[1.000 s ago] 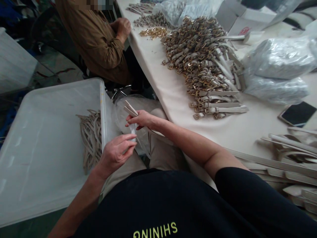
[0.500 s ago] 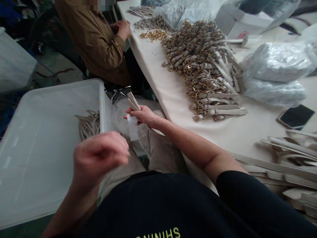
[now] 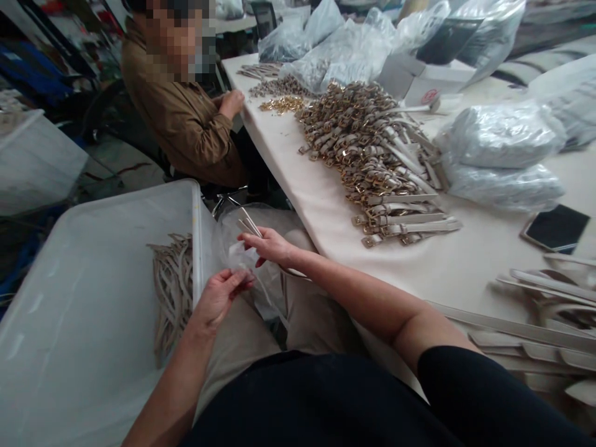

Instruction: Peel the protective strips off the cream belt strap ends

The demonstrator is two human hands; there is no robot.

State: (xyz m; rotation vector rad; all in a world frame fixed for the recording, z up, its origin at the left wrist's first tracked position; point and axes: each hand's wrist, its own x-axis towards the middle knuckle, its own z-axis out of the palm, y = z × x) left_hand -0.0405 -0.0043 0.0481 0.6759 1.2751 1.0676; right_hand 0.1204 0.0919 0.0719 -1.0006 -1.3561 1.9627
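Over my lap, my right hand is closed on a small bundle of beige straps whose ends stick up past the fingers. A small clear plastic bag hangs under that hand. My left hand sits just below it, fingers pinched on the bag's lower edge. A larger clear bag lies on my lap behind both hands.
A white plastic bin on my left holds several beige straps. The table bears a heap of buckled straps, plastic bags, a phone and long straps. A person in a brown jacket sits ahead.
My left hand rose blurred toward the camera, then came back down to the small bag under my right hand. The view tilted up, showing more of the far table.
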